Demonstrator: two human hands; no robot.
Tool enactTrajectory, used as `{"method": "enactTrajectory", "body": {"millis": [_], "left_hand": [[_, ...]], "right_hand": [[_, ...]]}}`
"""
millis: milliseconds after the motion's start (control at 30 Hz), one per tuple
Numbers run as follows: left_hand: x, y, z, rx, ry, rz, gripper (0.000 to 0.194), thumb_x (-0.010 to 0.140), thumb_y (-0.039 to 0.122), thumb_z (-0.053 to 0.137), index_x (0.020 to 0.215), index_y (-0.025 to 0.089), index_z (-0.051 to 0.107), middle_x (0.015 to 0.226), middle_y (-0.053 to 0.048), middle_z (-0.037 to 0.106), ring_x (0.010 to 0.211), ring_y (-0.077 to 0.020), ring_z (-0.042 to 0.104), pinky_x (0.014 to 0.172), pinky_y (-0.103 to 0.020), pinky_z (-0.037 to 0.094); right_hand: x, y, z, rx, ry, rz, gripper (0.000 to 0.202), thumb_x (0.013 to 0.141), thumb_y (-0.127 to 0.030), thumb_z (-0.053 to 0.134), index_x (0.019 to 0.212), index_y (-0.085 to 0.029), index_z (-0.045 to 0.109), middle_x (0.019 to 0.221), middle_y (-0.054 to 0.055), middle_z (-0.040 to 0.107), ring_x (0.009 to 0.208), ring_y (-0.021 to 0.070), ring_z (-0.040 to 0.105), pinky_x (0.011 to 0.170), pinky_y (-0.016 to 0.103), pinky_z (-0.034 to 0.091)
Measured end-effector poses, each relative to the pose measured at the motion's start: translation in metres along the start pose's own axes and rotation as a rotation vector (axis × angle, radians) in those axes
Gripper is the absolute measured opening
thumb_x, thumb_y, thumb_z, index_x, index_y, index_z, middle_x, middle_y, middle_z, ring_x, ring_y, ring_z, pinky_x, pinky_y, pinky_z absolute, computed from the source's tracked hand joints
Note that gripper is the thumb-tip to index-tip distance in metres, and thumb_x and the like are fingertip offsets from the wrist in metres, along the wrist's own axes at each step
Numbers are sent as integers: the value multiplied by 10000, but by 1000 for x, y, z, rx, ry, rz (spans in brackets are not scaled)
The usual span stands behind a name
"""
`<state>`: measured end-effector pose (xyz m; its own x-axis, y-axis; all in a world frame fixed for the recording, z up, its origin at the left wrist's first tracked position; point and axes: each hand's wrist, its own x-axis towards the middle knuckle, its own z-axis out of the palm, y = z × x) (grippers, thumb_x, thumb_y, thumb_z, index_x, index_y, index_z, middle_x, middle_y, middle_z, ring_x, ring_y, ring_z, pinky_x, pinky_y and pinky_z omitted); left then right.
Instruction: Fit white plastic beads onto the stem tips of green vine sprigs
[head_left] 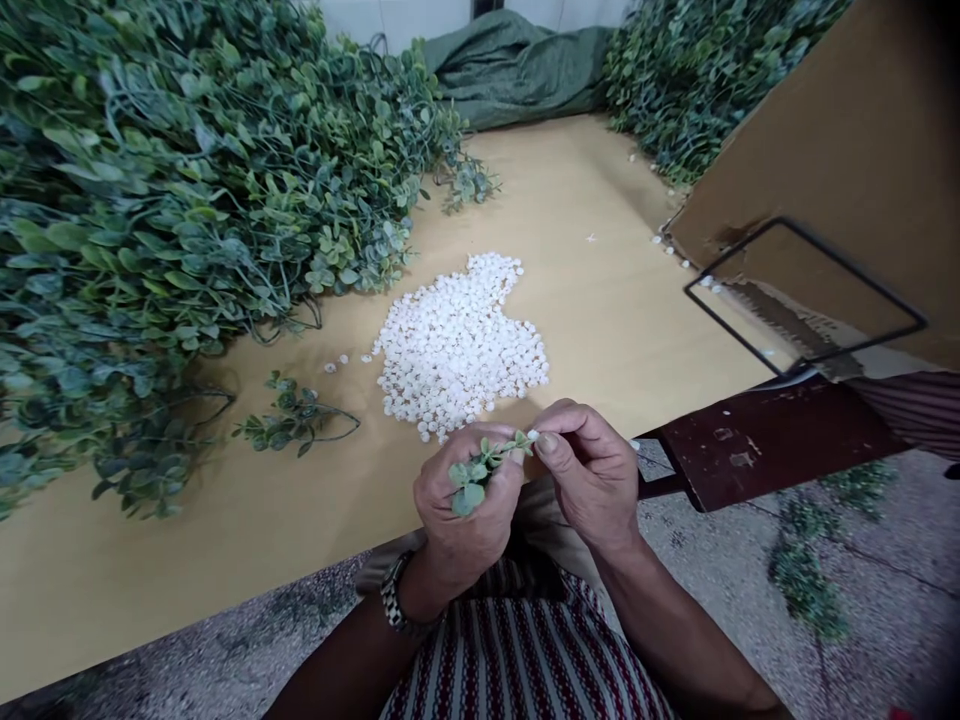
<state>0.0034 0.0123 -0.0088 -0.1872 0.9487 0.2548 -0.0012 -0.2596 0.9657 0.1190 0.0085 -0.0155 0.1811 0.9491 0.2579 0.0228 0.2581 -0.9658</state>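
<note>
Sprig point(481, 470) in left hand point(471, 535), tip at white piece point(533, 435) in right hand point(592, 475)

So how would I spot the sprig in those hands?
Find the tan table, then the pile of small white pieces on it. On its near side, the left hand holds the green sprig. Unlike the loose sprig farther left, it has a white piece at its tip.

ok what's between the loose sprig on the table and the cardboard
Head view: a heap of white pieces, then tabletop, with stray pieces by the cardboard.
</note>
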Motion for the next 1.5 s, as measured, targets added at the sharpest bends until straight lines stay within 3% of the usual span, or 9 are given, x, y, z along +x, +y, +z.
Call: {"method": "enactTrajectory", "body": {"millis": [400,567,967,1500], "left_hand": [[-3,2,-2,210,-24,188,216,754,44,619,791,256,638,814,0,740,767,-164,689,743,-300,570],[-1,4,-5,270,-51,284,198,734,37,632,793,226,647,811,-10,743,741,-169,706,707,-277,578],[1,3,-9,287,-128,359,195,745,28,627,826,205,643,821,-32,735,765,-177,699,727,-285,580],[-2,-5,-11,250,-139,369,213,763,26,626,879,202,656,849,-39,729,800,-182,702,765,-285,575]], "right_hand": [[-1,1,0,-106,1,-81,76,896,-243,606,825,-217,618,725,-6,595,682,140,562,610,257,472],[-2,1,0,-127,3,-113,56,891,-215,610,837,-219,625,734,-7,599,695,138,570,618,259,479],[-4,6,2,-188,46,-204,57,889,-203,610,844,-222,640,740,7,627,698,154,596,611,289,496],[-6,7,3,-235,44,-327,156,848,-87,628,902,-227,670,769,11,653,713,155,614,610,298,509]]}}
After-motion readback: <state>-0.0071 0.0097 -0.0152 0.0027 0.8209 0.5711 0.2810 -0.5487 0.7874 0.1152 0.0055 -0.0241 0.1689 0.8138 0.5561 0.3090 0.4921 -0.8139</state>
